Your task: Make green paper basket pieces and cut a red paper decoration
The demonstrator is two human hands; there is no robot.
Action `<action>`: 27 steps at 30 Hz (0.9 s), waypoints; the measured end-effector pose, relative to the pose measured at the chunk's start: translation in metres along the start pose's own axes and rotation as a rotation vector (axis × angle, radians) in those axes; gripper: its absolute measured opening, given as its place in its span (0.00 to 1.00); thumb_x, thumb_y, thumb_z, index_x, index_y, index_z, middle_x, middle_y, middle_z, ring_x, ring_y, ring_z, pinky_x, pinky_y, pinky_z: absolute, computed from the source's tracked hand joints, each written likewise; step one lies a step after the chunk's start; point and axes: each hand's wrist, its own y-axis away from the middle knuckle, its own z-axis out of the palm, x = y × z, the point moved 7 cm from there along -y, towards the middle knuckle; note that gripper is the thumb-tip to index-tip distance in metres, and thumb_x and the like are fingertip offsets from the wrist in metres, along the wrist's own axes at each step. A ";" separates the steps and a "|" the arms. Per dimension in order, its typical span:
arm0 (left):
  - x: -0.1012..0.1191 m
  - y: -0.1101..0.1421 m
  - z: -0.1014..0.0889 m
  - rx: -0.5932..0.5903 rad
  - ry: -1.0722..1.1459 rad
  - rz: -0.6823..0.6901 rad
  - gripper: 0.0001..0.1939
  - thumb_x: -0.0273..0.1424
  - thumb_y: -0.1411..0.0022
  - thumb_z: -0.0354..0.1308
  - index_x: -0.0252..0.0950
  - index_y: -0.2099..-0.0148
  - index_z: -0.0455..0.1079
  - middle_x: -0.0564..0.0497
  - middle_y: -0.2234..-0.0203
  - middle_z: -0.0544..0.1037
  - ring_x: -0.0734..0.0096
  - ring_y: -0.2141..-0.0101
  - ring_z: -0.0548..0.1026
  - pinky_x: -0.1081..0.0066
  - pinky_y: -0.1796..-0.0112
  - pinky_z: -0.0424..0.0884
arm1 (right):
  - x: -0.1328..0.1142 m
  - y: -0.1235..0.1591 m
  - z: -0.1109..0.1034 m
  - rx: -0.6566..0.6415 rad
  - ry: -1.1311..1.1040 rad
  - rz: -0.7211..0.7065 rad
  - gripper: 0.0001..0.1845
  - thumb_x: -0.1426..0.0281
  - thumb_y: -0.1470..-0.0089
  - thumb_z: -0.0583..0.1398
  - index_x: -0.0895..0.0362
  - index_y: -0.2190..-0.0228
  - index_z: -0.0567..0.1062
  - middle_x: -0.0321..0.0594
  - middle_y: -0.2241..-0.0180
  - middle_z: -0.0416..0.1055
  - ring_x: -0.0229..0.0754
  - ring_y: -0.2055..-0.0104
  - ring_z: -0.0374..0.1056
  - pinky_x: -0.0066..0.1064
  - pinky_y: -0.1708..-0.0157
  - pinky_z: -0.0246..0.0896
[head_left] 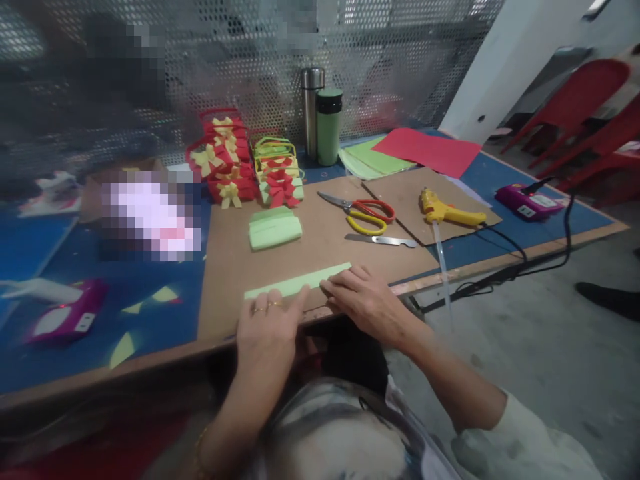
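Observation:
A light green paper strip (300, 281) lies lengthwise on the brown cardboard near the table's front edge. My left hand (267, 328), with rings on it, has its fingers curled over the strip's left part and the thumb at its near edge. At the right end, the closed fingers of my right hand (361, 300) press on the same strip. Some fingertips are hidden behind the hands. Beyond the strip sits a folded light green paper piece (275, 229). Scissors (356, 210) with red and yellow handles and a metal blade (380, 240) lie to the right of it.
A yellow glue gun (453, 210) rests on cardboard (415, 193), its glue stick overhanging the front edge. Small red paper baskets (230, 163) and green ones (277, 170) stand behind, near a green bottle (329, 130). Purple power boxes (529, 202) and cables lie at the sides.

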 end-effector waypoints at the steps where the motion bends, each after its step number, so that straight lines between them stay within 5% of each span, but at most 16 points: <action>1: -0.001 0.001 -0.001 0.018 0.002 -0.003 0.26 0.19 0.32 0.47 0.41 0.37 0.72 0.41 0.66 0.76 0.55 0.65 0.71 0.58 0.61 0.66 | 0.001 0.001 0.000 0.009 0.002 0.005 0.13 0.67 0.29 0.54 0.61 0.54 0.75 0.45 0.63 0.74 0.46 0.62 0.61 0.37 0.61 0.54; 5: -0.013 0.013 -0.008 0.086 0.041 -0.058 0.18 0.19 0.33 0.51 0.29 0.46 0.76 0.41 0.65 0.78 0.57 0.64 0.73 0.59 0.58 0.67 | 0.001 0.002 -0.002 0.044 -0.022 0.009 0.12 0.67 0.29 0.55 0.59 0.57 0.76 0.43 0.65 0.75 0.45 0.63 0.61 0.37 0.62 0.52; 16: -0.031 0.041 -0.017 0.161 0.126 -0.128 0.18 0.16 0.35 0.51 0.29 0.47 0.75 0.40 0.56 0.82 0.57 0.53 0.78 0.56 0.49 0.64 | 0.000 0.004 -0.001 0.047 -0.027 0.014 0.11 0.68 0.30 0.55 0.57 0.56 0.76 0.44 0.65 0.75 0.46 0.63 0.63 0.38 0.62 0.52; 21: -0.035 0.031 -0.019 0.134 0.098 -0.114 0.11 0.20 0.32 0.53 0.28 0.52 0.76 0.42 0.63 0.81 0.59 0.60 0.77 0.59 0.53 0.64 | 0.004 0.000 -0.001 0.029 -0.050 0.010 0.12 0.68 0.30 0.54 0.56 0.58 0.78 0.44 0.65 0.75 0.45 0.64 0.62 0.37 0.62 0.52; 27: -0.054 0.005 -0.004 -0.004 0.163 -0.086 0.09 0.32 0.30 0.58 0.39 0.55 0.79 0.48 0.69 0.75 0.60 0.65 0.70 0.60 0.59 0.60 | 0.021 -0.012 0.001 -0.034 -0.153 0.002 0.14 0.67 0.30 0.54 0.55 0.58 0.80 0.41 0.68 0.69 0.44 0.64 0.62 0.35 0.62 0.54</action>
